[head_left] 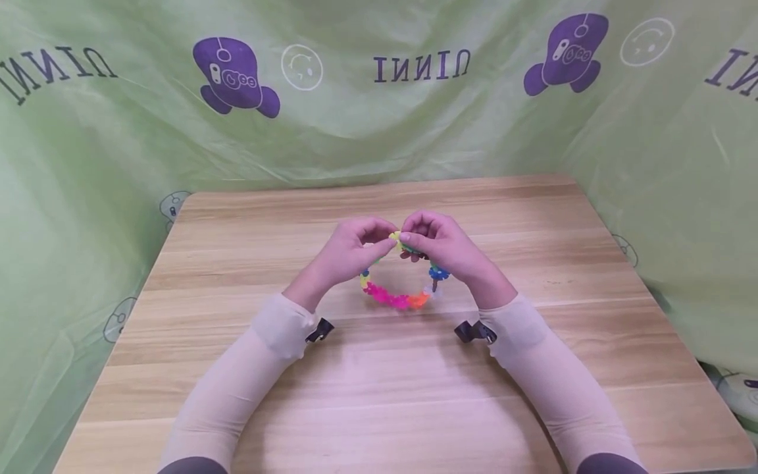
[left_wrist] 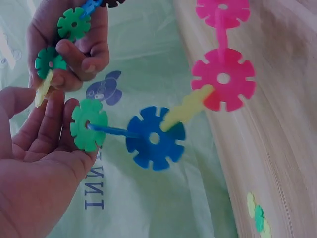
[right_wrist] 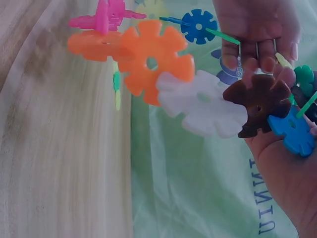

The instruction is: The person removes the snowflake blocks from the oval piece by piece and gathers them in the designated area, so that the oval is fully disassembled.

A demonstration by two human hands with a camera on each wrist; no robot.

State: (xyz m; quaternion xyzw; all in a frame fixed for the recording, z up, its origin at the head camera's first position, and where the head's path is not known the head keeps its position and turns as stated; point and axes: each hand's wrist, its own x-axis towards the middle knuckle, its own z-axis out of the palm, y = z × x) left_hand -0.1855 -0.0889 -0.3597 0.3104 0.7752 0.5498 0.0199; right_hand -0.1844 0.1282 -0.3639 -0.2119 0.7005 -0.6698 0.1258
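A chain of notched plastic snowflake discs hangs in a loop between both hands over the table, its pink discs (head_left: 391, 299) lowest in the head view. My left hand (head_left: 346, 252) pinches a yellow disc (left_wrist: 43, 89) between thumb and fingers. Beside those fingers is a light green disc (left_wrist: 89, 124), followed by blue, yellow and pink ones. My right hand (head_left: 444, 245) grips a darker green disc (left_wrist: 50, 60) that meets the yellow one. From the right hand the chain runs through a blue disc (right_wrist: 293, 133), a brown disc (right_wrist: 257, 105), a white disc (right_wrist: 202, 104) and an orange disc (right_wrist: 173, 47).
The wooden table (head_left: 379, 395) extends around the hands, with green printed cloth (head_left: 355, 145) hanging behind it and at the sides. A short row of yellow and green discs (left_wrist: 258, 218) lies on the tabletop. Black wrist mounts (head_left: 320, 329) sit at both cuffs.
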